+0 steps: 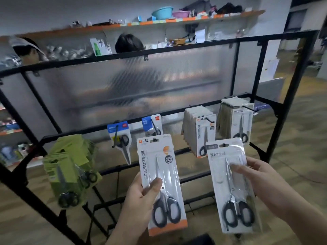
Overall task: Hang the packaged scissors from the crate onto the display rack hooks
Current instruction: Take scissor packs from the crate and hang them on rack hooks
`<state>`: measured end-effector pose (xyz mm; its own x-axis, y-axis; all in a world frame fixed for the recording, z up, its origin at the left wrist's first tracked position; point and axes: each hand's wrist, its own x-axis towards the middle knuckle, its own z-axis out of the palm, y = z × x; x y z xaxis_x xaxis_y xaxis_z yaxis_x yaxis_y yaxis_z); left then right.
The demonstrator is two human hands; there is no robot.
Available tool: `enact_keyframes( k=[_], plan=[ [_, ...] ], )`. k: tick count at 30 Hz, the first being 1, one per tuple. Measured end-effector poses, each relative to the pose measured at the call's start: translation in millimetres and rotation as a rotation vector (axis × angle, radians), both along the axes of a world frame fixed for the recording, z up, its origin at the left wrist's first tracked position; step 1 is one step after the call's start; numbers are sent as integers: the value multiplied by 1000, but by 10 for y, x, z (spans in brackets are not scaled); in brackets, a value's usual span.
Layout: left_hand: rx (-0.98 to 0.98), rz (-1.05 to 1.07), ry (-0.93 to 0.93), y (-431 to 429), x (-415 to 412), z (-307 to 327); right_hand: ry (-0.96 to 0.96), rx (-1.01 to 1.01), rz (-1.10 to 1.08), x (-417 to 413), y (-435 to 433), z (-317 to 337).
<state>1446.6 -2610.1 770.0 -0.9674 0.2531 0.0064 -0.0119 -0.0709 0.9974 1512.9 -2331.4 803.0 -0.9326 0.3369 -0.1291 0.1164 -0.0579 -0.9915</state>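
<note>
**Two packs up, hooks ahead and to the right**

Black display rack (106, 58) fills the view, frosted panel (141, 85) behind it, wood-look floor (292, 138) underneath. Left hand (141, 193) grips the orange-trimmed scissors pack (162, 174) low on its left edge, thumb across the front. Right hand (265, 179) holds the white scissors pack (231, 183) by its right edge. Both packs are upright, hang holes (154, 139) on top. Matching stacks (194, 117) hang up and right, so I'd say the right hand is nearer. Can't clearly see the crate.
</note>
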Motion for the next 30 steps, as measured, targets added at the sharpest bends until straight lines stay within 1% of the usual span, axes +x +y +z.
enact_keyframes(
  k=[4, 8, 13, 16, 20, 23, 27, 30],
  plan=[
    [43, -6, -40, 475, -92, -61, -10, -11, 16, -167, 454, -81],
    [33, -5, -61, 834, -148, -156, -18, -29, 9, -327, 747, -154],
    [55, 6, -97, 1117, -144, -272, -69, -54, -3, -482, 777, -276],
    [72, -30, -128, 1205, -202, -338, -83, -53, -31, -487, 744, -262],
    [89, -102, -87, 1291, -343, -282, -96, -85, -49, -408, 703, -190],
    [104, -126, -65, 1357, -432, -322, -92, -45, -108, -345, 689, -130],
    [24, -145, 11, 1438, -491, -444, -85, -5, -156, -256, 726, -133],
    [18, -169, 6, 1533, -512, -417, -87, -10, -173, -235, 857, -142]
  ],
)
